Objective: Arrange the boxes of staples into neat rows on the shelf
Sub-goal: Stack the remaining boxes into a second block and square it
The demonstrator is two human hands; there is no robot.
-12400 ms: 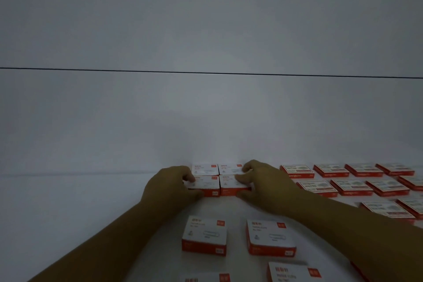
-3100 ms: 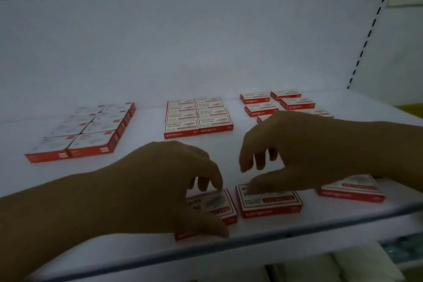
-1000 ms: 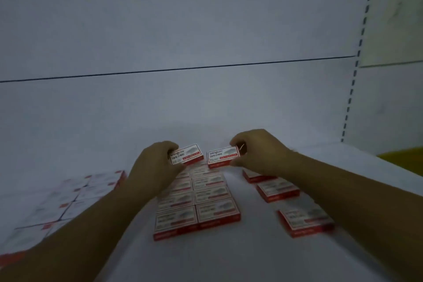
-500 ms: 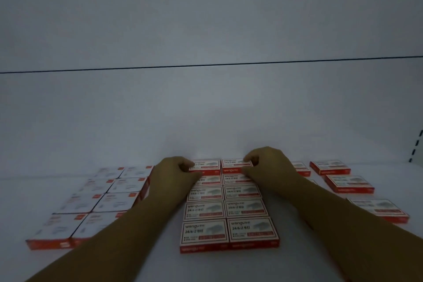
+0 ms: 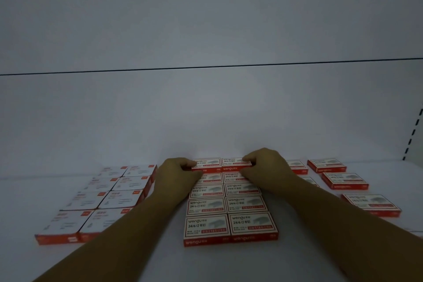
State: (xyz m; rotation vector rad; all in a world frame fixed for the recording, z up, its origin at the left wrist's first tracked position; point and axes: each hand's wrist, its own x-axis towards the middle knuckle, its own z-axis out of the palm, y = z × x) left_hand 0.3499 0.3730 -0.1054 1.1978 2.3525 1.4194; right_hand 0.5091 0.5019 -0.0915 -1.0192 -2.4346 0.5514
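Note:
A block of red-and-white staple boxes point(image 5: 230, 208) lies in two columns on the white shelf point(image 5: 217, 261). At its far end two boxes sit on top of the back row. My left hand point(image 5: 176, 173) pinches the left top box point(image 5: 207, 163) at its left edge. My right hand point(image 5: 265, 163) pinches the right top box point(image 5: 233, 161) at its right edge. Both boxes lie side by side and level, touching each other.
A second block of white-topped boxes point(image 5: 100, 199) lies at the left. Loose single boxes point(image 5: 344, 180) are scattered at the right, one point(image 5: 370, 204) near my right forearm. The shelf's back wall point(image 5: 206, 110) rises right behind the blocks; a slotted upright point(image 5: 413, 133) stands far right.
Both hands brought the two boxes down from the air onto the back of the middle block. In the last half second they barely moved.

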